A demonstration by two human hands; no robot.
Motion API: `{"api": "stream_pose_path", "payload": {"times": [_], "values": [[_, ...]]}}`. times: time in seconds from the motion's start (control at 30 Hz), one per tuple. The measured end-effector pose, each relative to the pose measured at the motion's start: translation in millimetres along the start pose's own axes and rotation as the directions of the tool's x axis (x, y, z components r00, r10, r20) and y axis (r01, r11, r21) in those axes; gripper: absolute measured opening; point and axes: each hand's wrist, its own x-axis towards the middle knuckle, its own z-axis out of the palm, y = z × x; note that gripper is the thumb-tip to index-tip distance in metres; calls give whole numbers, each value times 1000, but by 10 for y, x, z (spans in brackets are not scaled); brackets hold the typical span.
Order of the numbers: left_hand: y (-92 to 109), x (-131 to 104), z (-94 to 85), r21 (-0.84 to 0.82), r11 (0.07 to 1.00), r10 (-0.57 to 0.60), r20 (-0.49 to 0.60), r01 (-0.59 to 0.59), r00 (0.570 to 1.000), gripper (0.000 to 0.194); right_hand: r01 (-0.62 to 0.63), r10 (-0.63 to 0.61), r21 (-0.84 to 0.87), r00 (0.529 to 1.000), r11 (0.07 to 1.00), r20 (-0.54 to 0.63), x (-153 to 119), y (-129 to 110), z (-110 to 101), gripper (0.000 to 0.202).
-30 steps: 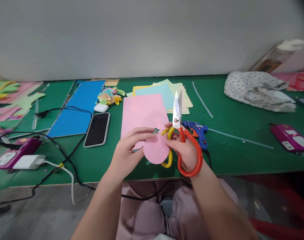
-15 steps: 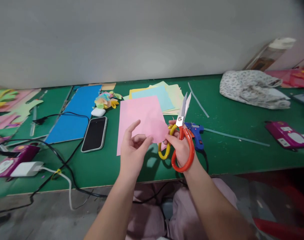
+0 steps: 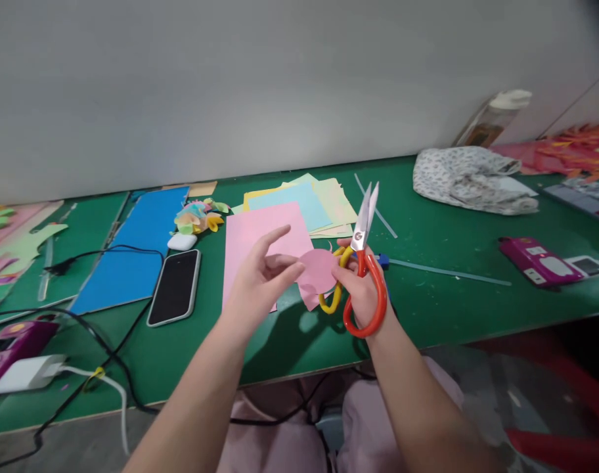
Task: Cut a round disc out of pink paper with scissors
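Between my two hands is a round piece of pink paper (image 3: 318,270). My left hand (image 3: 263,272) pinches its left edge between thumb and a finger, with the index finger raised. The thumb of my right hand (image 3: 359,289) presses on the circle's right edge. That same hand carries scissors (image 3: 360,236) with one yellow and one red handle, blades pointing up and slightly apart. Below the circle hangs or lies a torn-edged pink scrap (image 3: 308,299); I cannot tell which. A pink sheet (image 3: 245,230) lies behind on the table, partly covered by my left hand.
Coloured sheets (image 3: 329,197) are stacked on the green table (image 3: 427,302). Left stand a phone (image 3: 175,289), a white case (image 3: 182,242), paper petals (image 3: 198,217), a blue board (image 3: 132,243) and cables. A blue tool (image 3: 382,261) shows behind my right hand; a purple power strip (image 3: 540,263) lies right.
The circle has turned flatter toward me and its full outline shows more clearly. Both hands keep their hold. The view has shifted, so the table things appear a little further left.
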Motion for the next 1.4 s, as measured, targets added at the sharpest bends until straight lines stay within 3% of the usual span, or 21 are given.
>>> {"api": "stream_pose_path", "payload": {"times": [0.13, 0.23, 0.33, 0.47, 0.67, 0.77, 0.83, 0.9, 1.03, 1.23, 1.4], "values": [[-208, -180, 304, -219, 961, -189, -66, 171, 980, 75, -61, 72, 109, 993, 992, -96, -1, 68, 22, 44], [-285, -258, 410, -317, 938, -208, -185, 141, 960, 69, -79, 89, 135, 993, 988, -73, -24, 97, 55, 45], [-286, -254, 369, -313, 946, -172, -282, 79, 944, 64, -94, 93, 120, 996, 988, 13, -50, 106, 86, 41], [-268, -236, 193, -146, 989, -64, -348, 14, 935, 41, -130, 121, 65, 985, 989, 122, -69, 82, 77, 40], [-193, -271, -58, 115, 993, 8, -129, 7, 992, 27, -85, 74, 70, 987, 994, 142, -50, 36, 33, 36], [-190, -303, -39, 29, 1000, -3, -196, 9, 981, 39, -91, 79, 85, 987, 992, 140, -73, 39, 75, 37], [-224, -336, 46, -126, 991, -70, -251, 39, 965, 55, -75, 65, 99, 993, 992, 96, -99, 47, 114, 36], [-272, -374, 158, -253, 962, -161, -238, 99, 958, 70, -39, 34, 104, 998, 994, 49, -123, 54, 145, 35], [-325, -404, 296, -387, 917, -221, -297, 94, 929, 68, -13, 9, 76, 999, 997, 50, -152, 49, 174, 34], [-253, -371, 166, -294, 956, -136, -430, 3, 892, 60, -52, 42, 47, 980, 998, 193, -176, 62, 182, 33], [-120, -391, 63, -138, 984, 16, -571, -115, 821, 56, -1, 6, -16, 942, 1000, 336, -230, 131, 151, 47]]}}
